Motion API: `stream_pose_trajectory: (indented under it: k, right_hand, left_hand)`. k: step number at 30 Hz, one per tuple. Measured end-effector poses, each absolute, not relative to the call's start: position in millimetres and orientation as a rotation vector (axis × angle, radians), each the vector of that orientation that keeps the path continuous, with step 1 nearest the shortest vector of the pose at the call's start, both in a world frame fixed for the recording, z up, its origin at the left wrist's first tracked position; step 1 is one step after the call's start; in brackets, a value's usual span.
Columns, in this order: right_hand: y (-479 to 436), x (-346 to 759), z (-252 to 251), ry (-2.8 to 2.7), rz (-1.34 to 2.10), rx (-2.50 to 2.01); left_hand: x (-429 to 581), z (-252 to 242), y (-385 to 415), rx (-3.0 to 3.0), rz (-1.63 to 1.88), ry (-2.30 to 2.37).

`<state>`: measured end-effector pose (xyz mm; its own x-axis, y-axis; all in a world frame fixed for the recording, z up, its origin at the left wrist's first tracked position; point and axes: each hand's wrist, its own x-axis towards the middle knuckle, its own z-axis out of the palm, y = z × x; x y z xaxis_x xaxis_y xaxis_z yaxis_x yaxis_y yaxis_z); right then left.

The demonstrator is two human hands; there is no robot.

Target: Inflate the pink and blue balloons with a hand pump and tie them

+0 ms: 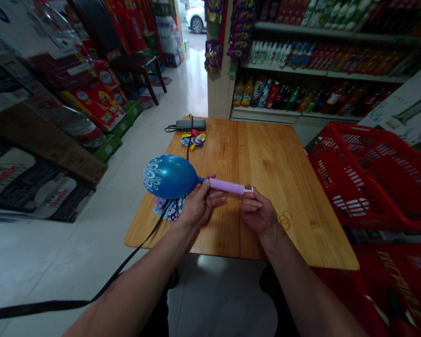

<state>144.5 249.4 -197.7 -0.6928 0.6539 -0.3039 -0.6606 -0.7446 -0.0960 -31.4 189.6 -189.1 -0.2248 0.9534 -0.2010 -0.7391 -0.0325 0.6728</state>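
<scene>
A blue balloon (175, 175) with a white printed pattern is inflated, its neck fitted on the left end of a purple balloon pump (228, 186). My left hand (201, 203) pinches the balloon's neck against the pump's tip, thumb on top. At the other end, the fingers of my right hand (257, 210) are closed on the white pump handle (248, 190), which sits close to the barrel. Under the blue balloon lie some flat patterned balloons (175, 209), partly hidden. Several yellow rubber bands (285, 220) rest beside my right wrist.
The wooden table (266, 154) carries a grey power bank (191, 125) and more flat balloons (194, 139) near its far left corner. A black strap (126, 262) crosses the left side. Red baskets (375, 182) stand on the right; drink shelves (319, 70) line the back.
</scene>
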Motion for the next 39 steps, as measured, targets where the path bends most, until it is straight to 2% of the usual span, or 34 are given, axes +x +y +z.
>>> stream_pose_trajectory:
  k: [11,21,28,34,39]
  right_hand:
    - [268.4,169.8,-193.6,-0.043,2.343,-0.311]
    - [263.7,155.9,-193.5,-0.079,2.392,-0.427]
    - [269.9,164.5,-189.3,-0.024,2.336,-0.391]
    - [256.4,144.7,-197.0,-0.032,2.387,-0.382]
    - [270.8,163.9,-191.2,-0.012,2.375,-0.424]
  left_hand:
    - [-59.9,-175.3,196.5,0.343,1.698,0.823]
    - [-49.1,-180.5,198.1,0.347,1.609,0.791]
    - [-56.0,-176.6,200.6,0.306,1.761,0.804]
    - [-27.5,-188.3,196.4,0.296,1.642,0.796]
    - [-53.9,-182.2,204.0,0.339,1.638,0.805]
